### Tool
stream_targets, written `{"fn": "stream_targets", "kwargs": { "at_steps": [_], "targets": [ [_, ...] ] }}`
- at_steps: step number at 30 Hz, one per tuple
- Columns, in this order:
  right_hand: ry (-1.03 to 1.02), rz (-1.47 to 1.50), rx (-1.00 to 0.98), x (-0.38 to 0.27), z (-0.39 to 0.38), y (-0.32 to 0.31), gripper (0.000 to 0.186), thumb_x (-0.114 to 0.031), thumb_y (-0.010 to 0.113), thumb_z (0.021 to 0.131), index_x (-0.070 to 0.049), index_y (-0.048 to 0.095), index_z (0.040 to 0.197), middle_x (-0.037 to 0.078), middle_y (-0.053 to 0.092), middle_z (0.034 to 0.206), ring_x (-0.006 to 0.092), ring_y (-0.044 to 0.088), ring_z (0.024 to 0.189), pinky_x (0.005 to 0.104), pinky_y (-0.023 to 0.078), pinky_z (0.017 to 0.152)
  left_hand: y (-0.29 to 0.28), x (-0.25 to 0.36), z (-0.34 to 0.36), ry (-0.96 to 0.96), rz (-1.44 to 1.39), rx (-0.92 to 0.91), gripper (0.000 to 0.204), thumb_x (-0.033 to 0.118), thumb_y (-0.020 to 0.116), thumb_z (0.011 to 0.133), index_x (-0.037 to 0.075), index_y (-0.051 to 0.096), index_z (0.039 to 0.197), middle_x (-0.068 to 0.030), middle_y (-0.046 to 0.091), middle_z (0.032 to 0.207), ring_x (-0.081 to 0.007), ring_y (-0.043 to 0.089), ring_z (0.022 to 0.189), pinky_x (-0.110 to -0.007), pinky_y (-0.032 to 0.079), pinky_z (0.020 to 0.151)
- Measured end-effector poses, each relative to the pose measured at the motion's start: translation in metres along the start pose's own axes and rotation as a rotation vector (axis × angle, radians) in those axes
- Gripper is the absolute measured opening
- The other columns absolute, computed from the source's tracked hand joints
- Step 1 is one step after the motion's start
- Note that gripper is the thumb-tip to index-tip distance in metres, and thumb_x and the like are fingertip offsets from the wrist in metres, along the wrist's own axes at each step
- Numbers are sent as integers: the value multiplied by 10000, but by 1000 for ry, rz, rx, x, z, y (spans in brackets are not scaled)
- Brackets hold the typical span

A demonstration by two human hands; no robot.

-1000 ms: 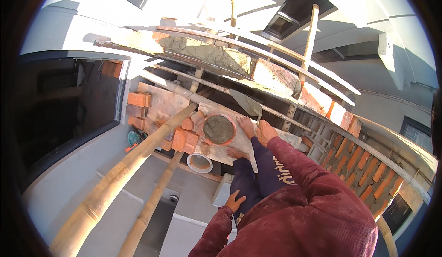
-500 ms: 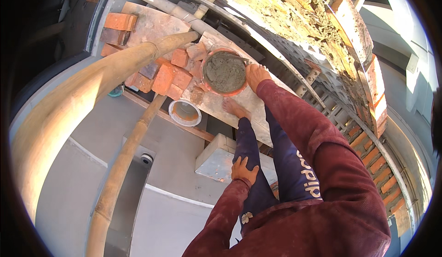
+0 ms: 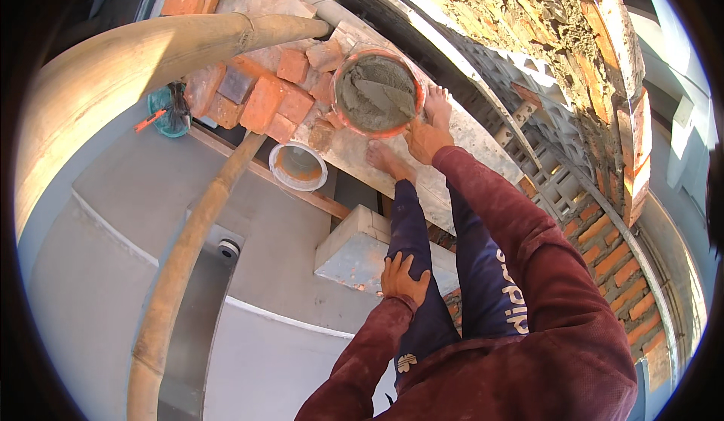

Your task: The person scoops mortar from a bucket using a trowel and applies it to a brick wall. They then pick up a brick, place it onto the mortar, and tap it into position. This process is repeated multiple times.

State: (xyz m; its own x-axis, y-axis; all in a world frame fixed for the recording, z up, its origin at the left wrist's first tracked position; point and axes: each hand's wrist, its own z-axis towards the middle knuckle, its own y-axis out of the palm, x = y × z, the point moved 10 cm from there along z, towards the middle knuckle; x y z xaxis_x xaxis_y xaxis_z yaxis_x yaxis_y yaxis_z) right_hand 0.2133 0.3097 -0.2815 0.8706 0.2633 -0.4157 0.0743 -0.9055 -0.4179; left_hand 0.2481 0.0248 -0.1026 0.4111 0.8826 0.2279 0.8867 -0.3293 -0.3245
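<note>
An orange-rimmed bucket of wet grey mortar stands on the plank by my bare feet. My right hand is closed at the bucket's lower right rim, apparently around a trowel; its handle is hidden in my fist. A wedge-shaped, mortar-smeared form lies in the mix, and I cannot tell whether it is the blade or a furrow. My left hand rests on my left knee, fingers spread, holding nothing.
Loose red bricks lie left of the bucket, near a white pail. Thick bamboo poles cross the left side. A teal container sits beyond them. A partly built brick wall rises at the right. The plank has open edges.
My right hand has gone from the bucket's right side to its lower right rim. The mortar's surface now has a deep fold. My left hand stays on the knee; the view has shifted slightly.
</note>
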Motion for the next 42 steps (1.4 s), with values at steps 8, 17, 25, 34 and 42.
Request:
{"fn": "stream_targets", "kwargs": {
  "at_steps": [8,17,25,34,42],
  "targets": [
    [127,-120,-67,45,20,35,392,-295,473,977,46,596,1125,270,671,1096,398,662,1041,481,509,905,6,-2,3,37,-2,4,612,419,716,791,89,611,1295,-189,468,1456,-418,362,1381,-477,301,1143],
    [144,-34,88,42,42,21,384,-274,490,952,76,634,1021,313,667,1026,428,661,1000,502,505,894,3,-2,4,22,-32,-13,602,416,722,788,110,613,1295,-179,471,1456,-396,377,1380,-474,313,1137],
    [138,439,21,28,63,58,401,-320,540,929,67,637,977,286,664,878,409,661,867,462,510,788,1,-9,4,23,-41,-14,591,401,724,788,107,615,1288,-182,484,1442,-397,391,1370,-483,331,1119],
    [-42,556,47,51,48,65,273,-221,640,850,11,596,986,197,606,786,321,599,710,403,484,667,-8,-4,7,33,-47,6,580,401,736,773,91,638,1253,-196,515,1407,-413,426,1340,-480,351,1107],
    [-158,277,178,85,19,29,163,-122,626,736,-60,477,757,151,518,668,353,547,660,441,447,642,-13,1,7,65,-46,27,602,429,751,756,95,652,1247,-195,512,1412,-407,421,1344,-468,339,1123]
  ]
}}
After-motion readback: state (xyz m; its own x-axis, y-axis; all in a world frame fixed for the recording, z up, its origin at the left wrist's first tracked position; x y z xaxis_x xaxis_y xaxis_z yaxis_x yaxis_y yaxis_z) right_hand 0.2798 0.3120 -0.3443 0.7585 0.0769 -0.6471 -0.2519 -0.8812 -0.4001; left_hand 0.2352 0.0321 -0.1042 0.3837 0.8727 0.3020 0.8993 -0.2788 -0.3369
